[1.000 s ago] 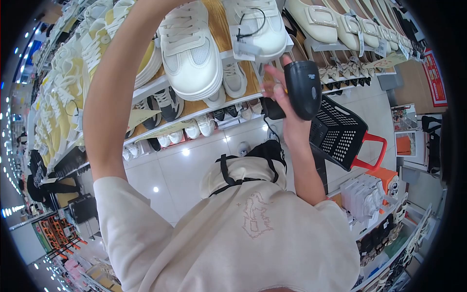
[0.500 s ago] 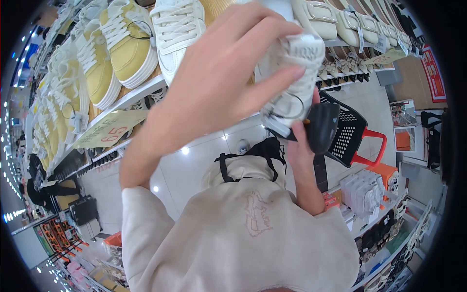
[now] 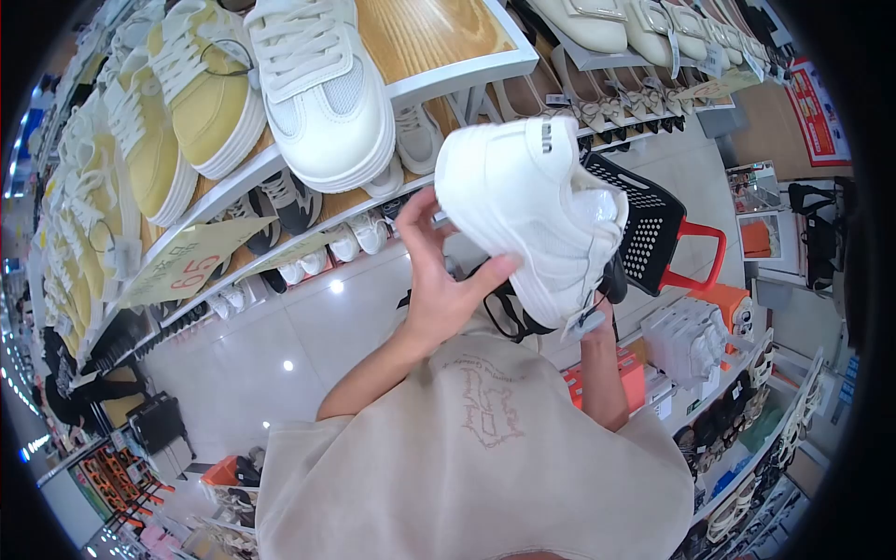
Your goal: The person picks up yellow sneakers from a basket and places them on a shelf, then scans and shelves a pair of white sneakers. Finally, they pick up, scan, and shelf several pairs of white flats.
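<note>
A white sneaker (image 3: pixel 523 201) is held up in front of my body, tilted, with dark lettering on its upper and a small tag hanging at its lower end. My left hand (image 3: pixel 448 280) grips it from the left, thumb on the side of the sole and fingers curled at the rounded end. Behind the sneaker's lower right, my right hand (image 3: pixel 599 329) is partly hidden, its fingers close to the tag. Against that hand is a black rounded object (image 3: pixel 613 277), mostly covered by the sneaker; what kind of thing it is I cannot tell.
A display shelf at the upper left carries yellow-and-white sneakers (image 3: pixel 219 103), a white sneaker (image 3: pixel 322 112) and a price card (image 3: pixel 191 261). Flat shoes (image 3: pixel 588 23) line the upper right. A black basket (image 3: pixel 639 219) with a red handle stands right. Stacked boxes (image 3: pixel 686 336) sit below it.
My left hand has come down from over the sneaker's top to its side. The sneaker has turned, showing its side, and shifted left. The black object is now mostly covered.
</note>
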Action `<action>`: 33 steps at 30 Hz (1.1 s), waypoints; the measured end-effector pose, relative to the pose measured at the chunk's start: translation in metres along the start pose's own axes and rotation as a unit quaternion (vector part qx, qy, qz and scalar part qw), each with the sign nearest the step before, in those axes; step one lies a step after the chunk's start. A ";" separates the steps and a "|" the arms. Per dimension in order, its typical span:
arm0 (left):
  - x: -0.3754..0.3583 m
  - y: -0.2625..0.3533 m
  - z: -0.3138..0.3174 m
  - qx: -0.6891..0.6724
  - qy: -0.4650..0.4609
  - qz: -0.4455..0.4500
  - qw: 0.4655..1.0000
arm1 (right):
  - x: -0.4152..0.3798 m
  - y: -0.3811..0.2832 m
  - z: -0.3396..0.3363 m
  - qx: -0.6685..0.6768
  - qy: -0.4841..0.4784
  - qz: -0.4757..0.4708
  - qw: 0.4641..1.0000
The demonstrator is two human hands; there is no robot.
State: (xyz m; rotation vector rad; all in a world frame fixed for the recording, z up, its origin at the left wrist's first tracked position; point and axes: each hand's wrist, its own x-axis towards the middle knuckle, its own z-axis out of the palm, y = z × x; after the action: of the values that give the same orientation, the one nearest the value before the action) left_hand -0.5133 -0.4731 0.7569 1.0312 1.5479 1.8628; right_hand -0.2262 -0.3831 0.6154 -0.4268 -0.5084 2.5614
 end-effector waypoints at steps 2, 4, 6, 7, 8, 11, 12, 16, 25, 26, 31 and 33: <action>-0.012 0.006 -0.005 -0.150 -0.051 -0.134 0.978 | -0.006 0.001 -0.011 0.007 -0.032 0.020 0.999; -0.015 0.015 -0.014 -0.199 -0.099 -0.175 0.959 | -0.005 0.000 -0.010 -0.033 0.008 0.029 0.999; -0.024 0.013 -0.017 -0.275 -0.158 -0.195 0.928 | -0.005 0.001 -0.008 -0.075 0.047 0.038 0.995; -0.028 0.013 -0.017 -0.276 -0.152 -0.195 0.929 | -0.003 0.000 -0.007 -0.096 0.065 0.042 0.992; -0.031 0.013 -0.016 -0.240 -0.154 -0.198 0.938 | -0.002 0.000 -0.006 -0.117 0.083 0.047 0.989; -0.041 0.000 -0.024 -0.186 -0.148 -0.148 0.960 | 0.005 0.001 0.002 -0.180 0.133 0.056 0.973; -0.043 -0.004 -0.026 -0.169 -0.145 -0.095 0.970 | 0.009 -0.001 0.021 -0.201 0.153 0.072 0.965; -0.041 0.002 -0.025 -0.184 -0.047 -0.108 0.976 | 0.038 0.010 0.062 -0.272 0.201 -0.010 0.941; -0.038 -0.029 -0.062 0.135 -0.063 0.073 0.986 | 0.060 -0.002 0.128 -0.431 0.239 -0.138 0.859; -0.035 -0.030 -0.064 0.162 -0.066 0.123 0.977 | 0.058 -0.005 0.136 -0.438 0.218 -0.144 0.860; -0.034 -0.033 -0.063 0.143 -0.052 0.188 0.970 | 0.055 -0.005 0.183 -0.430 0.076 -0.203 0.876; -0.035 -0.031 -0.063 0.164 -0.048 0.213 0.962 | 0.055 -0.003 0.200 -0.434 0.036 -0.195 0.879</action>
State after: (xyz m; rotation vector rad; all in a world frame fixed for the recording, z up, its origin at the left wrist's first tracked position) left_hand -0.5461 -0.5306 0.7144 1.6928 1.7151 1.8178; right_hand -0.3481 -0.4064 0.7823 -0.6297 -1.5448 1.7995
